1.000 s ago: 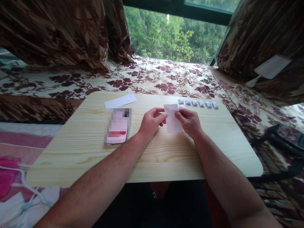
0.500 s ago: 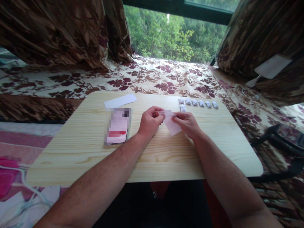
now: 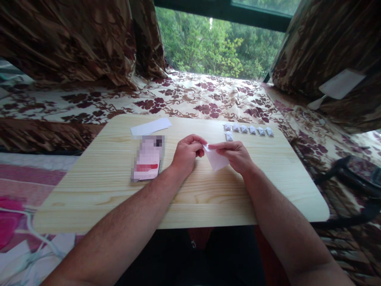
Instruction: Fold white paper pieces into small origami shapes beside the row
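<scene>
A small white sheet of paper [image 3: 218, 161] is held between my two hands above the wooden table [image 3: 202, 198]. My left hand [image 3: 189, 151] pinches its upper left corner. Across the upper edge, my right hand [image 3: 233, 153] presses with its fingers stretched along the paper, and a strip there looks folded over. Just beyond my right hand sits a small folded white paper piece [image 3: 229, 136]. Behind it stands a row of several similar folded paper pieces [image 3: 244, 128].
Left of my hands lies a phone [image 3: 147, 157], partly blurred out. White paper strips [image 3: 151, 126] rest behind it. A white lamp [image 3: 341, 83] stands at the right, near the curtain. A black chair-like frame [image 3: 354, 178] is beside the table's right edge.
The paper's top edge has been folded down toward me. My right fingers have moved left along that fold, close to my left fingertips.
</scene>
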The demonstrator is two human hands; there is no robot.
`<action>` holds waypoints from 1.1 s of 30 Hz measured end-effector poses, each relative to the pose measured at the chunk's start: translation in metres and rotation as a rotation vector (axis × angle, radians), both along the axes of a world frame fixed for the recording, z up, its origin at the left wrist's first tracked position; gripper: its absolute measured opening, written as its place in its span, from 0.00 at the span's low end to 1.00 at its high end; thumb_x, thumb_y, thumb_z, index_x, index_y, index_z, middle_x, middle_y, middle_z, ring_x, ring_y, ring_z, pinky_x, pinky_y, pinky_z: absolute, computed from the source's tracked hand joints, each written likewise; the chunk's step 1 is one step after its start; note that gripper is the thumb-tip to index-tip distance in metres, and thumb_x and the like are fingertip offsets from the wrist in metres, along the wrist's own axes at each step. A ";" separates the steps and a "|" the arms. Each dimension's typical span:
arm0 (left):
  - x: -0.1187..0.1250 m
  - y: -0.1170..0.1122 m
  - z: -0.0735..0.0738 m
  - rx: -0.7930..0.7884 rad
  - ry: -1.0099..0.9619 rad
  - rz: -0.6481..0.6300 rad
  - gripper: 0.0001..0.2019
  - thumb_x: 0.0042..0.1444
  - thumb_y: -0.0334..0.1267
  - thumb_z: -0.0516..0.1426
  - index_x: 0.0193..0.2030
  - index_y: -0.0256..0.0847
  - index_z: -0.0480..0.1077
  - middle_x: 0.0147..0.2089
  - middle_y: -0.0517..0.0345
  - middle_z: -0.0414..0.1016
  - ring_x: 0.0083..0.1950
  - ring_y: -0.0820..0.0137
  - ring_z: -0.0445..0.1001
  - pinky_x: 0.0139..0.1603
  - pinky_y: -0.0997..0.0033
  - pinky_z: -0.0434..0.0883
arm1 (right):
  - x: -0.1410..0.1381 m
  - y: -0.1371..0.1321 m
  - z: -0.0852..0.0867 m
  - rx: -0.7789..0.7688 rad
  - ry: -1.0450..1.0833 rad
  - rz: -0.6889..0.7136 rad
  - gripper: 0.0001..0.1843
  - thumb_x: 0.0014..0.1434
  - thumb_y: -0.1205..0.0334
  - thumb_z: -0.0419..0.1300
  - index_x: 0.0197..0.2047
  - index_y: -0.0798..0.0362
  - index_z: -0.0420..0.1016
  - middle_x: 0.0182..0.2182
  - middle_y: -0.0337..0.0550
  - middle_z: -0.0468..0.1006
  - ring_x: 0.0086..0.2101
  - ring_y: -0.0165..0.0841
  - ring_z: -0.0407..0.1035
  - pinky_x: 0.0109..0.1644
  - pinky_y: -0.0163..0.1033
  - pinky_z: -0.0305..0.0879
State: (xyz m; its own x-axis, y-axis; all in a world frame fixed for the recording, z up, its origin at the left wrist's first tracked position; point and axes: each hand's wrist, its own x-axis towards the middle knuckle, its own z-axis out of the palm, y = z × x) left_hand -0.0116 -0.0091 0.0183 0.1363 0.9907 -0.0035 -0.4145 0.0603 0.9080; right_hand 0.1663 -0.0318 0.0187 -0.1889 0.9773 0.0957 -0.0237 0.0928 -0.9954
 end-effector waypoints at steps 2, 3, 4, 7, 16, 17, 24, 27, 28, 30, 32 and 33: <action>0.000 0.000 0.000 -0.023 -0.054 -0.031 0.06 0.38 0.25 0.59 0.25 0.37 0.73 0.21 0.62 0.69 0.20 0.78 0.65 0.21 0.78 0.60 | 0.000 0.000 -0.001 -0.017 0.021 -0.012 0.11 0.52 0.60 0.67 0.40 0.49 0.86 0.35 0.43 0.84 0.32 0.33 0.72 0.35 0.37 0.63; 0.000 0.000 0.000 -0.031 -0.080 -0.042 0.05 0.38 0.25 0.59 0.25 0.37 0.72 0.21 0.62 0.69 0.20 0.78 0.65 0.21 0.78 0.61 | 0.000 0.000 -0.001 -0.024 0.030 -0.017 0.11 0.52 0.60 0.67 0.39 0.49 0.86 0.35 0.43 0.84 0.31 0.33 0.72 0.34 0.37 0.63; 0.000 0.001 0.000 -0.038 -0.102 -0.050 0.05 0.38 0.25 0.60 0.25 0.37 0.72 0.21 0.62 0.69 0.20 0.78 0.65 0.21 0.78 0.61 | -0.001 0.000 -0.002 -0.030 0.035 -0.022 0.11 0.52 0.60 0.67 0.39 0.49 0.86 0.34 0.43 0.84 0.31 0.32 0.71 0.33 0.36 0.62; 0.000 0.001 -0.002 -0.061 -0.127 -0.059 0.05 0.38 0.25 0.59 0.25 0.37 0.71 0.21 0.62 0.68 0.20 0.78 0.65 0.21 0.78 0.62 | -0.002 0.000 -0.004 -0.039 0.037 -0.024 0.10 0.51 0.60 0.67 0.38 0.49 0.86 0.31 0.42 0.83 0.28 0.31 0.69 0.31 0.35 0.59; -0.002 -0.001 0.002 -0.115 -0.119 -0.088 0.16 0.43 0.31 0.60 0.43 0.39 0.72 0.27 0.61 0.73 0.24 0.74 0.69 0.23 0.76 0.64 | -0.002 0.000 -0.003 0.057 0.039 -0.112 0.10 0.50 0.62 0.66 0.36 0.49 0.86 0.29 0.41 0.82 0.28 0.30 0.68 0.32 0.36 0.61; -0.002 -0.001 0.002 -0.139 -0.107 -0.110 0.16 0.44 0.33 0.61 0.43 0.38 0.72 0.28 0.59 0.74 0.25 0.74 0.70 0.23 0.76 0.64 | -0.002 0.000 -0.002 0.068 0.031 -0.140 0.10 0.50 0.63 0.66 0.36 0.49 0.86 0.29 0.41 0.82 0.28 0.31 0.68 0.32 0.36 0.61; 0.003 -0.002 -0.007 -0.036 0.098 -0.070 0.15 0.41 0.38 0.68 0.36 0.35 0.74 0.27 0.60 0.72 0.25 0.77 0.68 0.26 0.76 0.65 | -0.005 -0.002 -0.001 0.134 -0.066 -0.217 0.13 0.52 0.61 0.64 0.41 0.51 0.86 0.27 0.40 0.80 0.27 0.30 0.66 0.29 0.36 0.59; 0.004 -0.002 -0.009 0.003 0.122 -0.028 0.14 0.42 0.38 0.69 0.35 0.35 0.74 0.25 0.61 0.72 0.24 0.78 0.66 0.25 0.76 0.63 | -0.006 -0.002 -0.003 0.158 -0.092 -0.211 0.14 0.53 0.60 0.64 0.42 0.51 0.86 0.25 0.40 0.79 0.25 0.29 0.63 0.29 0.35 0.57; 0.004 -0.001 -0.009 0.010 0.124 -0.019 0.14 0.42 0.38 0.69 0.34 0.35 0.74 0.25 0.61 0.72 0.24 0.78 0.66 0.25 0.76 0.63 | -0.006 -0.002 -0.004 0.167 -0.098 -0.209 0.14 0.53 0.60 0.63 0.42 0.51 0.86 0.25 0.39 0.79 0.25 0.29 0.63 0.29 0.35 0.57; 0.004 -0.001 -0.009 0.014 0.122 -0.015 0.14 0.42 0.37 0.69 0.34 0.35 0.74 0.24 0.61 0.72 0.24 0.78 0.66 0.25 0.76 0.62 | -0.006 -0.002 -0.004 0.183 -0.103 -0.206 0.14 0.54 0.61 0.63 0.43 0.51 0.85 0.26 0.39 0.79 0.25 0.28 0.63 0.29 0.35 0.57; 0.004 -0.001 -0.009 0.012 0.114 -0.028 0.13 0.42 0.37 0.69 0.34 0.35 0.74 0.24 0.60 0.72 0.24 0.77 0.66 0.25 0.76 0.62 | -0.006 -0.002 -0.004 0.193 -0.100 -0.206 0.14 0.54 0.61 0.63 0.43 0.51 0.85 0.27 0.40 0.79 0.26 0.29 0.64 0.30 0.36 0.58; 0.004 -0.002 -0.009 0.011 0.111 -0.035 0.13 0.43 0.38 0.68 0.33 0.35 0.74 0.24 0.60 0.71 0.24 0.77 0.66 0.25 0.76 0.62 | -0.006 -0.002 -0.004 0.196 -0.101 -0.206 0.14 0.54 0.61 0.63 0.43 0.51 0.85 0.27 0.40 0.79 0.26 0.29 0.64 0.30 0.36 0.58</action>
State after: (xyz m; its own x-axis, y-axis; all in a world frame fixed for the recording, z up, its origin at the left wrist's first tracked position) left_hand -0.0079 -0.0106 0.0097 0.1703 0.9854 -0.0093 -0.3094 0.0624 0.9489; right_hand 0.1607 -0.0334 0.0144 -0.0066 0.9609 0.2768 0.1136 0.2757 -0.9545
